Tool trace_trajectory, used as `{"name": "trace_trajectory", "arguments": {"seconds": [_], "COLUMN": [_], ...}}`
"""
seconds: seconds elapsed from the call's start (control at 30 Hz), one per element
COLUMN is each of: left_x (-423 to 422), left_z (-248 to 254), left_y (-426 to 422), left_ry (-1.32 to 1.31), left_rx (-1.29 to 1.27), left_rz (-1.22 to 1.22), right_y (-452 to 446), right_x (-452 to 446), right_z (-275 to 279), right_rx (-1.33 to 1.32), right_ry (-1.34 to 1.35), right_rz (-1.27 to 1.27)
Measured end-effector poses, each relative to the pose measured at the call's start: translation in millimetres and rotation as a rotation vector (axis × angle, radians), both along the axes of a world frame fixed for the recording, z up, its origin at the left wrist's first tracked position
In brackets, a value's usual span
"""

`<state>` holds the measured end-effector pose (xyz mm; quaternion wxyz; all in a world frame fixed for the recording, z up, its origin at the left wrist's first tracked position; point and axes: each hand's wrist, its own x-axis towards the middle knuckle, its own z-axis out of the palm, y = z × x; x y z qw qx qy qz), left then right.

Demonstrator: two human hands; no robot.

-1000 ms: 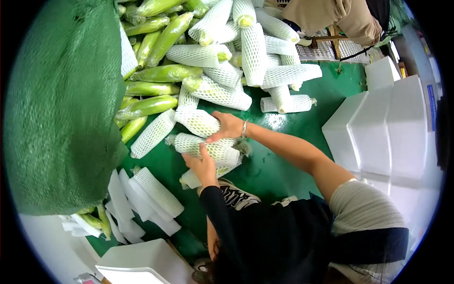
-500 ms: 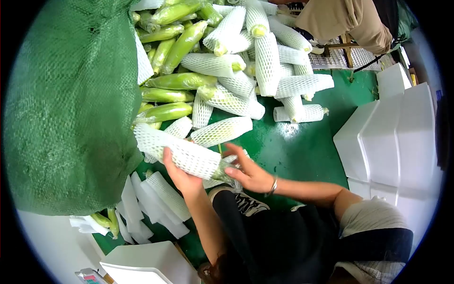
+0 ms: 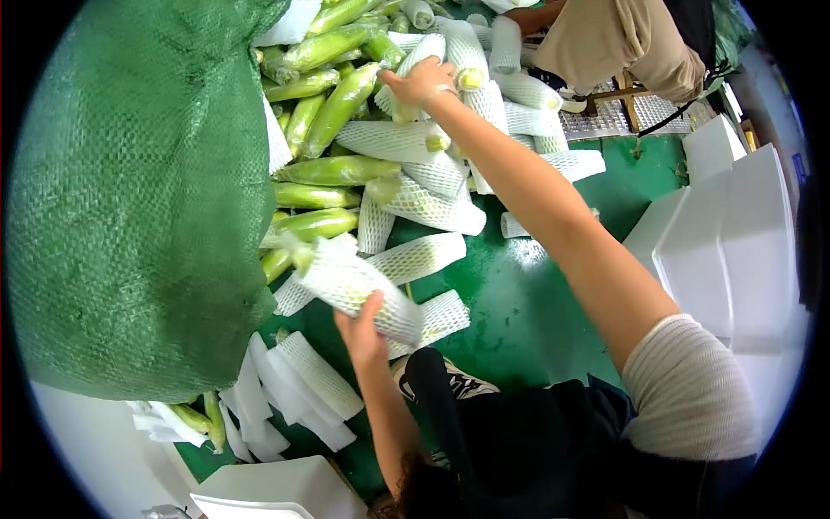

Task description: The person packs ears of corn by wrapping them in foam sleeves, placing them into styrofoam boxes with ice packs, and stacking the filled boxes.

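My left hand (image 3: 363, 333) grips a corn cob in a white foam net (image 3: 359, 290), tilted above the green floor and slightly blurred. Farther up, my right hand (image 3: 421, 82) reaches onto the pile and rests on a netted cob (image 3: 424, 54), its fingers curled over the top. Whether it grips that cob is unclear. Beside it lie green cobs in clear film (image 3: 341, 111). More netted cobs (image 3: 432, 203) lie below the right hand, and another netted cob (image 3: 445, 318) is on the floor behind the held one.
A large green woven sack (image 3: 138, 208) fills the left. Flat white foam sleeves (image 3: 298, 381) lie on the green floor (image 3: 519, 320). White foam boxes stand at the right (image 3: 735, 242) and bottom (image 3: 277, 484). Another person's beige-clad leg (image 3: 605, 43) is at the top right.
My right hand has left the netted cob and moved up onto the pile. My left hand still holds a netted cob, now turned with its bare tip toward the upper left.
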<state>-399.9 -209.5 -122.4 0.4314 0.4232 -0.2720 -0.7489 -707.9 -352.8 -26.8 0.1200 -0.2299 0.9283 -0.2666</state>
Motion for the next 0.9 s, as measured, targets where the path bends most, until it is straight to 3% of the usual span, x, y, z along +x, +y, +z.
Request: {"name": "trace_trajectory", "arguments": {"seconds": [0.1,0.17,0.2,0.27,0.3,0.37,0.43,0.47,0.57,0.63,0.67,0.73,0.8,0.9], "left_x": [-7,-1,0,5,9,6,3,6,20,26,30,40,47,60], "left_z": [5,-4,-8,-12,-17,-19,-37,-41,-64,-66,-59,-68,-65,-47], "left_y": [13,17,17,15,18,22,26,23,16,9,4,-2,-11,-23], "left_ry": [0.048,0.202,0.360,0.410,0.451,0.460,0.528,0.529,0.659,0.564,0.471,0.308,0.298,0.364], "left_rx": [0.175,0.228,0.271,0.251,0.219,0.160,0.262,0.306,0.357,0.330,0.325,0.314,0.238,0.243], "left_rz": [-0.048,-0.055,-0.059,-0.080,-0.099,-0.138,-0.056,0.000,0.070,-0.009,-0.023,0.016,0.045,-0.011], "right_y": [-22,18,38,98,120,136,130,115,55,13,10,-2,37,109], "right_x": [-2,-6,-9,25,51,85,98,98,84,60,60,43,45,94], "right_z": [-13,-5,-20,-10,2,-6,-28,-26,-22,-40,-43,-42,-26,2], "right_rx": [0.134,-0.109,-0.247,-0.326,-0.274,-0.248,-0.107,-0.072,-0.016,0.523,0.609,0.538,0.233,-0.060], "right_ry": [0.024,-0.157,-0.105,-0.045,0.129,0.030,0.054,0.159,0.785,0.331,0.362,0.219,0.190,-0.139], "right_rz": [-0.066,0.192,0.332,0.651,0.792,1.039,1.329,1.287,0.735,0.791,0.772,0.890,0.903,0.923]}}
